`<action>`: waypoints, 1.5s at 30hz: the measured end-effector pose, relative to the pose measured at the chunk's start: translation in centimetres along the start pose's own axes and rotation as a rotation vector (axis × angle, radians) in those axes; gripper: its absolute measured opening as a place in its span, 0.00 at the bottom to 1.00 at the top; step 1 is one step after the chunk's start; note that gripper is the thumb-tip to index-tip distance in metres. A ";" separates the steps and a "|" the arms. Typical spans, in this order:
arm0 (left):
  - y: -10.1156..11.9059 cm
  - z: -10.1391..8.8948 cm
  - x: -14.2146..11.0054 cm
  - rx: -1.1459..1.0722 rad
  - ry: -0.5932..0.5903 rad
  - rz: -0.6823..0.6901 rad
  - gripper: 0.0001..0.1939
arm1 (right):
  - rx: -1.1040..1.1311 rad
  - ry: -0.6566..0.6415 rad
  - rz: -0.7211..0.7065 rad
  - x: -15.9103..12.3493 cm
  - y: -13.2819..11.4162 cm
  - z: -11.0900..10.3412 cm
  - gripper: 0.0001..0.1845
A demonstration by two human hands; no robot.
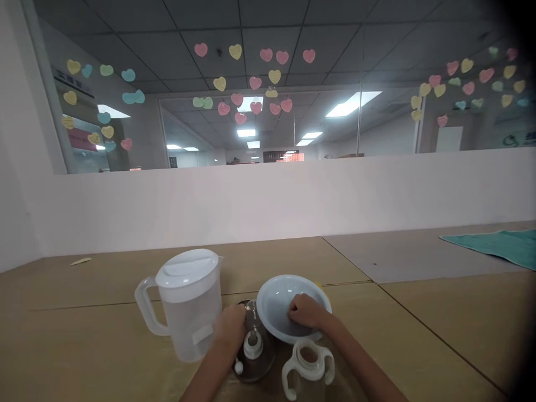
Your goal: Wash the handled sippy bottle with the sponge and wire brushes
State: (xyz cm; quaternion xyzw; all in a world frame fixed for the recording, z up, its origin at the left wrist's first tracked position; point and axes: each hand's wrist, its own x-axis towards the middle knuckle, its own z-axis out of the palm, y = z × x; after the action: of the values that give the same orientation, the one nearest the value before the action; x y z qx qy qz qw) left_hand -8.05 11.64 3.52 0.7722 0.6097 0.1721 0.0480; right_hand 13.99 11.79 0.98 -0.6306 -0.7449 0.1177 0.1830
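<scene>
My left hand (231, 329) is curled around a clear glass dome lid (253, 349) with a white knob, which stands on the wooden table between the pitcher and the bowl. My right hand (305, 311) is closed, knuckles down, inside a pale blue bowl (274, 296); whether it holds anything there is hidden. A clear plastic pitcher (188, 304) with a white lid and handle stands just left of my left hand. A clear two-handled cup (309, 368) with white handles sits at the near edge, below my right wrist.
The wooden table (419, 329) stretches right, with a grey mat (397, 254) at the back. A teal cloth (498, 245) lies far right. A low white partition (268, 201) runs behind the table, with heart stickers on the glass above. A small wooden stick (81, 261) lies far left.
</scene>
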 end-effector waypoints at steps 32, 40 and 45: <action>9.3 -3.8 2.0 -0.773 0.180 0.243 0.21 | 1.004 0.462 -0.294 -2.3 -5.3 -11.8 0.20; 8.3 -4.9 1.4 -0.587 0.039 0.306 0.17 | 0.800 0.365 -0.221 -1.9 -5.1 -11.6 0.11; 7.8 -5.2 1.1 -0.646 0.006 0.342 0.17 | 0.781 0.404 -0.208 -2.9 -5.5 -12.0 0.07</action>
State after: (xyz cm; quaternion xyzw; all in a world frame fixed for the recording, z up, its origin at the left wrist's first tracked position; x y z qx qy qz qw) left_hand -2.32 10.05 10.81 0.8075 0.3862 0.3634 0.2583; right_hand 14.52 7.29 13.70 -0.4466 -0.6534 0.2457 0.5597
